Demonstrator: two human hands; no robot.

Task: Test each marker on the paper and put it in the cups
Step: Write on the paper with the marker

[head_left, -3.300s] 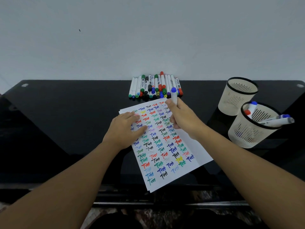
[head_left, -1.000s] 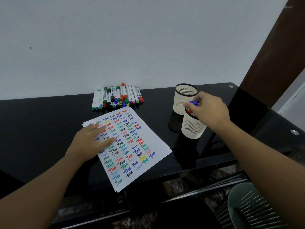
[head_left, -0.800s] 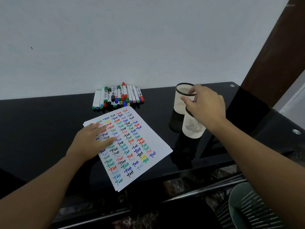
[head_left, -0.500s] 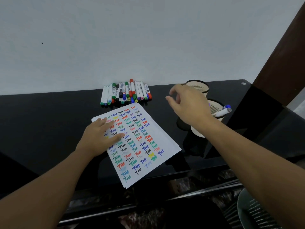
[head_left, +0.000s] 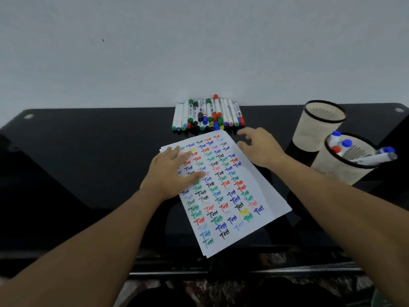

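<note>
A white paper (head_left: 223, 196) covered with coloured "Test" marks lies on the black glass table (head_left: 88, 156). My left hand (head_left: 171, 171) rests flat on the paper's left part. My right hand (head_left: 257, 146) hovers empty, fingers relaxed, over the paper's top right corner, just below a row of several markers (head_left: 208, 115) lying against the wall. Two beige mesh cups stand at the right: the far cup (head_left: 318, 125) shows no markers, the near cup (head_left: 345, 162) holds several markers with blue and red caps.
A white wall rises directly behind the marker row. The table's front edge (head_left: 221, 271) runs below the paper, with dark clutter under it. Bare black glass lies to the left of the paper.
My right hand dropped the purple-capped marker into the near cup and came back left, empty, toward the marker row. My left hand stayed on the paper. The view swung back to centre.
</note>
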